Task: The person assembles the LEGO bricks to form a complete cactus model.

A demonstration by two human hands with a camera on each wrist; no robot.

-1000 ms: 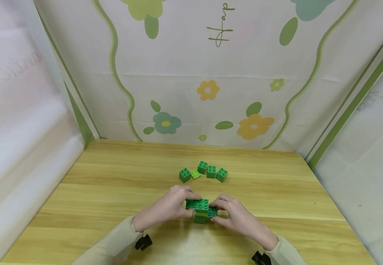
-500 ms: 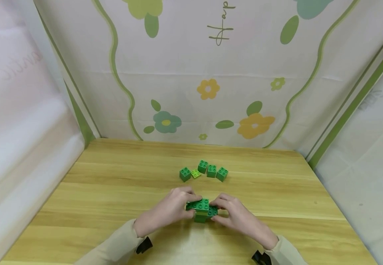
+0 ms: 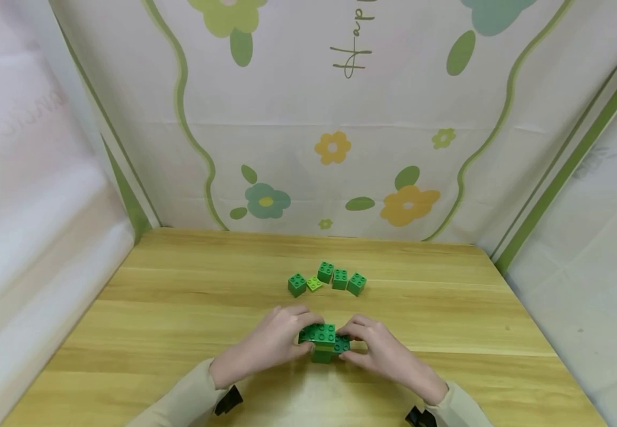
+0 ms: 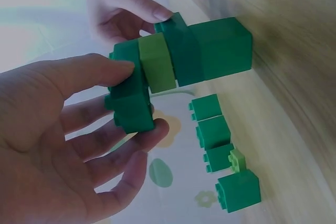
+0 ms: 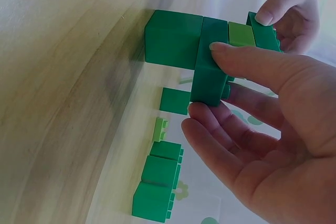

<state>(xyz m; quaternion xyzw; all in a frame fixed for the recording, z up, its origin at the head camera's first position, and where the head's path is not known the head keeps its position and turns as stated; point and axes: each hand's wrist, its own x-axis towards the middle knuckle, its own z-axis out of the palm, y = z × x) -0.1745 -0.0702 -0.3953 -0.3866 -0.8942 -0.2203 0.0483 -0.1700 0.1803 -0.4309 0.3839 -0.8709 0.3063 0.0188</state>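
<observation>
A stack of toy building bricks stands upright on the table between the two hands. Its lowest piece is a square green brick (image 5: 173, 38). Above that, a longer dark green brick (image 5: 207, 66) juts to the right, then comes a light green brick (image 4: 156, 61). On top, another longer green brick (image 3: 323, 333) overhangs to the left. My left hand (image 3: 276, 339) pinches this top brick at its overhanging end, thumb on the near side. My right hand (image 3: 381, 347) holds the jutting end of the lower long brick between thumb and fingers.
Beyond the stack, several loose square green bricks (image 3: 357, 283) lie in an uneven row on the wooden table (image 3: 191, 284). Among them sits a thin light green piece (image 3: 314, 283). A flower-printed white cloth (image 3: 287, 148) rises at the table's back edge, with white cloth on both sides.
The head view has shifted very slightly. Both hands keep their grip on the stack, and the loose bricks stay where they were.
</observation>
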